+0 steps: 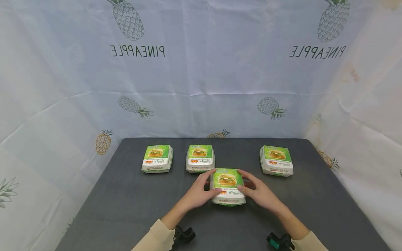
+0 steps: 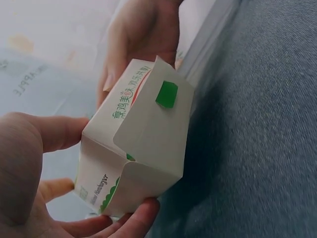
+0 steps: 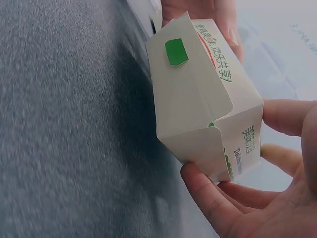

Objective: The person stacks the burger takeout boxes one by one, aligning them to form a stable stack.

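Observation:
Between both hands is a green and white hamburger box (image 1: 227, 195), its lid closed and its burger picture facing up. My left hand (image 1: 198, 192) grips its left side, thumb at the lid's edge and fingers spread along the side and underneath. On the opposite side my right hand (image 1: 261, 194) holds it the same way. In the left wrist view, the front of the carton (image 2: 153, 119) shows a green tab, and a dark shadow lies under it on the table. The right wrist view shows fingertips (image 3: 195, 176) at the carton's lower edge.
Three matching hamburger boxes stand along the back of the dark table (image 1: 141, 209): one at left (image 1: 157, 160), one near the middle (image 1: 200, 159), just behind the held box, and one at right (image 1: 277, 162). A pineapple-print cloth (image 1: 201, 76) hangs behind and beside the table.

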`<state>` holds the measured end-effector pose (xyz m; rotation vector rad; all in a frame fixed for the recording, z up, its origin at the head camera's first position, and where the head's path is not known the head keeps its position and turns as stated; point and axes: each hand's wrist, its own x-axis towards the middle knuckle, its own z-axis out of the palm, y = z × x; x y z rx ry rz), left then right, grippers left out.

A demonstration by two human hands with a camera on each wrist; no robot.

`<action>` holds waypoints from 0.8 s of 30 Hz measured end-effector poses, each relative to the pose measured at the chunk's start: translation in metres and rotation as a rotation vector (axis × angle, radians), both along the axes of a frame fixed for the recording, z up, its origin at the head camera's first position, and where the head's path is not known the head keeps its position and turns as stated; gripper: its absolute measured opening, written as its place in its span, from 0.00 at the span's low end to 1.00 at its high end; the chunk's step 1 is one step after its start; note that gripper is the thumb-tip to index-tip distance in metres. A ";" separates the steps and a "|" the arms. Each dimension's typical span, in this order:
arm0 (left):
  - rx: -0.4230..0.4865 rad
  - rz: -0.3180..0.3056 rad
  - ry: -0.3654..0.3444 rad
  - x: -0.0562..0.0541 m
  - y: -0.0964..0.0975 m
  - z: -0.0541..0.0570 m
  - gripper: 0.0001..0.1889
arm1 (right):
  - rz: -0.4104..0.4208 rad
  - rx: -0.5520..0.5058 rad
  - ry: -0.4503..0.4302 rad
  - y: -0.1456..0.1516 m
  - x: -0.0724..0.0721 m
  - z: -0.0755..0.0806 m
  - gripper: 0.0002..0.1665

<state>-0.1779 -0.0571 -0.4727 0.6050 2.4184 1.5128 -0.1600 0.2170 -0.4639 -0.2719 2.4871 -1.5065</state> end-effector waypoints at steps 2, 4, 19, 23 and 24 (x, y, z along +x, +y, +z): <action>0.000 0.000 0.001 0.001 -0.004 0.000 0.37 | -0.001 0.007 0.002 -0.003 0.000 0.000 0.40; -0.001 -0.004 0.010 0.002 -0.008 -0.002 0.37 | 0.000 0.012 0.002 -0.007 0.000 -0.001 0.40; -0.011 -0.037 -0.021 0.009 -0.033 -0.011 0.39 | 0.092 -0.014 -0.003 -0.023 0.002 -0.013 0.43; -0.018 -0.049 -0.017 0.009 -0.035 -0.012 0.40 | 0.112 -0.012 -0.011 -0.024 0.001 -0.015 0.43; -0.020 -0.049 -0.019 0.009 -0.035 -0.012 0.40 | 0.114 -0.012 -0.011 -0.024 0.001 -0.015 0.43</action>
